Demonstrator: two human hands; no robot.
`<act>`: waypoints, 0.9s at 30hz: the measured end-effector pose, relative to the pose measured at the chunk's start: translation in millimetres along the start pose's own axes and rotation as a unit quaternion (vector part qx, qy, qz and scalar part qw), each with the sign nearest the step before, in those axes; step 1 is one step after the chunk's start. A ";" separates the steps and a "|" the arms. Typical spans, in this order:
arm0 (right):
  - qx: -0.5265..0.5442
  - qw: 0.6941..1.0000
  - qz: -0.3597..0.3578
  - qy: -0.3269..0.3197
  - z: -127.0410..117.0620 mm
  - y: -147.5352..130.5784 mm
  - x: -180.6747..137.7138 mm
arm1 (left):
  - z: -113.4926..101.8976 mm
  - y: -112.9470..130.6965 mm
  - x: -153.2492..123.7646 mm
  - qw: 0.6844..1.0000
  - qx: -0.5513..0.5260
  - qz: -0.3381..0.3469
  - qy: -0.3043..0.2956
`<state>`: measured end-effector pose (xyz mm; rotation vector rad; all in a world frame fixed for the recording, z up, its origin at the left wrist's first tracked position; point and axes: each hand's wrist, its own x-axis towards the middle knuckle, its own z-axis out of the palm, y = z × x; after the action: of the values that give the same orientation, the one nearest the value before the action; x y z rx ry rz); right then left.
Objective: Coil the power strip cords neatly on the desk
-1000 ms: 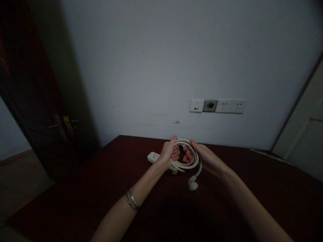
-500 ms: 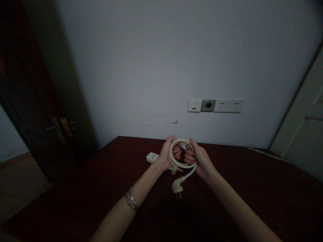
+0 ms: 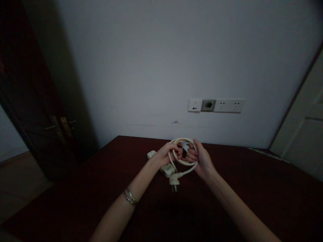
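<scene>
A cream power cord (image 3: 185,163), wound into a round coil, is held up between my two hands. My right hand (image 3: 202,159) is wrapped round the coil's right side, thumb on top. On the left side, my left hand (image 3: 168,154) has its fingers curled in at the loops, gripping the cord. From the bottom of the coil hangs the plug (image 3: 174,181), its prongs pointing down. Behind my left hand a white power strip (image 3: 168,170) lies on the table, its middle covered by that hand. A small pale tag or label (image 3: 186,147) shows inside the coil.
The dark red table (image 3: 121,168) runs up to a pale wall. Wall sockets (image 3: 228,106) sit above its back edge, to the right. An open dark door (image 3: 37,117) with a brass handle stands at left, and a white door (image 3: 305,131) at right.
My left hand has shifted from the coil's outer edge to curl its fingers in at the loops. The loops look looser on the left, and the plug has swung slightly left and up.
</scene>
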<state>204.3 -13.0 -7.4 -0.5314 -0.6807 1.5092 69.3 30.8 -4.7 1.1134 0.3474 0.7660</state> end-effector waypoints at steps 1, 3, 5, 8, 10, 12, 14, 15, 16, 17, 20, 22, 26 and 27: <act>0.008 1.000 0.004 -0.012 -0.3 -0.1 0.0 | 1.9 0.3 0.2 1.000 -0.003 -0.003 0.014; 0.014 0.999 0.023 -0.037 0.1 -1.1 0.2 | 5.9 2.2 -0.1 0.999 -0.017 -0.012 0.039; 0.005 0.998 0.045 -0.052 2.4 -2.3 0.2 | 8.4 6.0 -1.2 0.997 -0.033 -0.021 0.065; -0.022 0.997 0.054 -0.042 8.6 -2.1 -0.8 | 8.1 14.0 -2.6 0.994 -0.031 -0.029 0.099; -0.032 0.998 0.044 -0.032 13.0 -0.4 -2.3 | 7.2 19.1 -2.5 0.994 -0.014 -0.030 0.106; -0.036 0.999 0.029 -0.026 16.4 1.3 -4.4 | 7.9 22.8 -1.8 0.994 0.008 -0.025 0.108; -0.046 0.999 0.024 -0.009 18.3 1.8 -6.8 | 10.7 25.2 -1.1 0.993 0.027 -0.011 0.111; -0.057 0.998 0.027 0.004 18.6 1.5 -8.0 | 12.5 26.0 -1.0 0.993 0.035 0.000 0.114; -0.073 0.997 0.036 0.016 18.4 0.8 -9.0 | 14.4 26.8 -1.2 0.992 0.042 0.014 0.119; -0.095 0.994 0.051 0.025 17.8 -0.2 -9.8 | 16.1 27.7 -1.6 0.991 0.049 0.028 0.124; -0.210 0.974 0.082 0.032 14.3 -4.2 -9.6 | 18.9 31.2 -3.6 0.986 0.071 0.054 0.138; -0.310 0.948 0.072 0.031 11.3 -6.9 -7.3 | 18.0 33.4 -4.4 0.984 0.087 0.059 0.146; -0.458 0.889 -0.011 -0.019 5.3 -11.8 -1.6 | 10.8 34.1 -1.3 0.981 0.116 0.068 0.140; -0.477 0.877 -0.039 -0.037 3.9 -12.9 -0.8 | 8.4 33.5 0.1 0.982 0.121 0.066 0.131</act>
<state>210.8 -14.2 4.3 -1.1687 -1.4993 1.0351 61.9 32.8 29.0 1.2765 0.6050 1.0118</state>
